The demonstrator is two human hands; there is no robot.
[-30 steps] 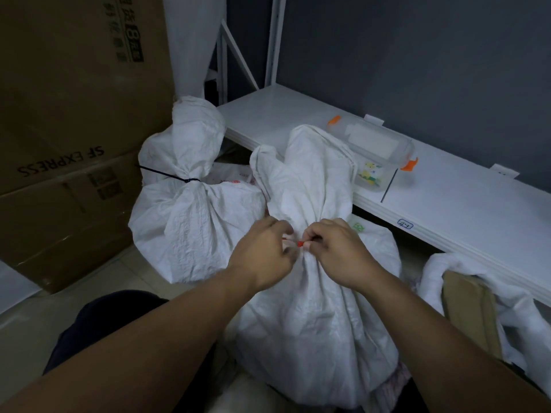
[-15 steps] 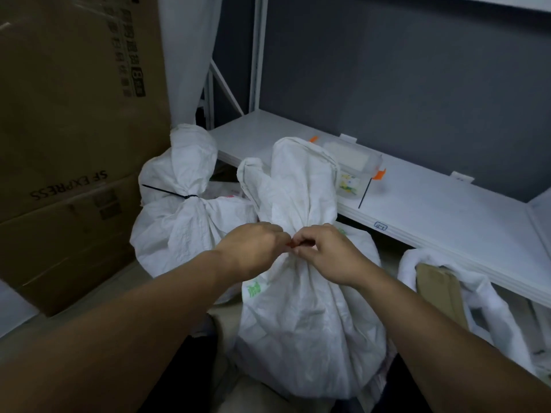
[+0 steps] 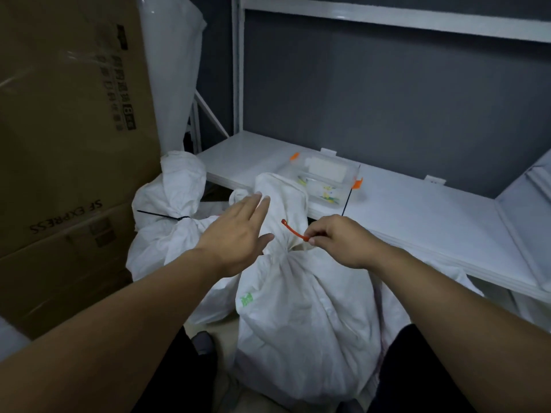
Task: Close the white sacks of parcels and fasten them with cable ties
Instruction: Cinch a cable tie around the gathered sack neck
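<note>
A white sack (image 3: 304, 323) stands in front of me with its neck gathered. An orange cable tie (image 3: 293, 231) runs round that neck, its loose tail sticking up to the left. My right hand (image 3: 340, 239) pinches the tie's end just right of the neck. My left hand (image 3: 238, 231) hovers to the left of the neck, fingers straight and spread, holding nothing. Behind on the left sits a second white sack (image 3: 167, 228), its neck bound by a black cable tie (image 3: 164, 216).
Stacked cardboard boxes (image 3: 65, 150) fill the left side. A white shelf (image 3: 417, 216) runs behind the sacks, carrying a clear lidded box (image 3: 325, 180) with orange clips and a loose black cable tie (image 3: 346, 201). More white sacking lies under the shelf at right.
My left hand has let go of the sack's neck and opened, moving up and left. My right hand has pulled the orange tie to the right. The camera has tilted upward.
</note>
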